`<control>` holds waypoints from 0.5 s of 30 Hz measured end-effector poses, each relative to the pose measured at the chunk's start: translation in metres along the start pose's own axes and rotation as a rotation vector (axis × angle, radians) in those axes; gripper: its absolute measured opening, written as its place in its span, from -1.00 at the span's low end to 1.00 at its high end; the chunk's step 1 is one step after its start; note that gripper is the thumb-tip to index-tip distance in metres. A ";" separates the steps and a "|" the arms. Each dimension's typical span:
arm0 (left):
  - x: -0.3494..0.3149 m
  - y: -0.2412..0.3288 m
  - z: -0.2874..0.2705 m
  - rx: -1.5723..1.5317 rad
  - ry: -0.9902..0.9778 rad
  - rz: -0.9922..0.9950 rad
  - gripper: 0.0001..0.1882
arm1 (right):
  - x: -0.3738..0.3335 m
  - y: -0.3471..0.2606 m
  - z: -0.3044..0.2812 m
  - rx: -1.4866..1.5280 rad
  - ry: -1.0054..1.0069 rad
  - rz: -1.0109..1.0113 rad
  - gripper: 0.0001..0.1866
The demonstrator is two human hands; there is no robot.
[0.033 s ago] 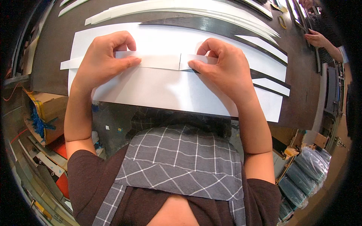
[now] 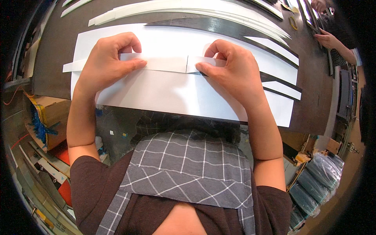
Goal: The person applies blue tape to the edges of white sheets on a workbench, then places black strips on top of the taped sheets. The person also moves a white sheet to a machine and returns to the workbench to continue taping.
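Note:
A long white strip [image 2: 166, 63] is stretched between my two hands, a little above a large white sheet [image 2: 145, 96]. My left hand [image 2: 107, 58] pinches it between thumb and bent fingers, and its left end sticks out past my wrist. A dark line crosses the strip near my right hand [image 2: 239, 64]; I cannot tell whether it is a mark or a join. The right thumb and fingers pinch the white material just beyond that line. Past my right wrist, a pointed white strip [image 2: 282, 90] lies with a black strip [image 2: 280, 79].
Several long white strips [image 2: 172, 8] lie across the far side of the dark table [image 2: 51, 78]. A wide black strip [image 2: 203, 25] rests over the sheet's far edge. At the far right is another person's hand [image 2: 329, 40]. A cardboard box [image 2: 51, 109] stands left below the table.
My hands and the strip stay in place. At the far right, the other person's hands have shifted slightly.

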State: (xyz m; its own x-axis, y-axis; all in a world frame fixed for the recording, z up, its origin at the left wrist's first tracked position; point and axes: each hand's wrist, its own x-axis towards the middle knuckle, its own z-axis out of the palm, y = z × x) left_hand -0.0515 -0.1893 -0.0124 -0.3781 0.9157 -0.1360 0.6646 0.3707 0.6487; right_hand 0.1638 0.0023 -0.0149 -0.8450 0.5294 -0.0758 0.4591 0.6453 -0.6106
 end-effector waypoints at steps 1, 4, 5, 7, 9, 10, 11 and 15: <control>-0.001 0.004 0.000 0.006 -0.013 -0.039 -0.76 | 0.000 0.001 0.000 0.000 0.006 -0.005 -0.76; -0.005 0.010 0.001 0.118 0.078 0.086 -0.75 | -0.001 0.002 0.001 -0.005 0.020 -0.017 -0.75; -0.006 0.014 0.002 0.200 0.136 0.198 -0.73 | -0.001 0.001 0.000 -0.012 0.019 -0.019 -0.75; -0.005 0.022 0.006 0.362 0.249 0.424 -0.66 | -0.001 0.001 -0.001 -0.033 0.029 -0.044 -0.74; -0.002 0.029 0.014 0.423 0.136 0.574 -0.58 | -0.002 0.001 0.000 -0.062 0.048 -0.090 -0.73; -0.001 0.031 0.018 0.453 0.078 0.649 -0.53 | -0.002 0.002 0.001 -0.059 0.058 -0.098 -0.72; -0.001 0.033 0.021 0.453 0.074 0.656 -0.52 | -0.002 0.003 0.001 -0.055 0.071 -0.105 -0.72; -0.001 0.036 0.029 0.432 0.076 0.664 -0.53 | -0.001 0.001 -0.002 -0.067 0.039 -0.090 -0.74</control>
State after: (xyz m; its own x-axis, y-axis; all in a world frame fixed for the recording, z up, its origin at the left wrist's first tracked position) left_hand -0.0086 -0.1729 -0.0106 0.1525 0.9589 0.2391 0.9517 -0.2077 0.2262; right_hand 0.1654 0.0031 -0.0142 -0.8729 0.4879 0.0081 0.4005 0.7258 -0.5594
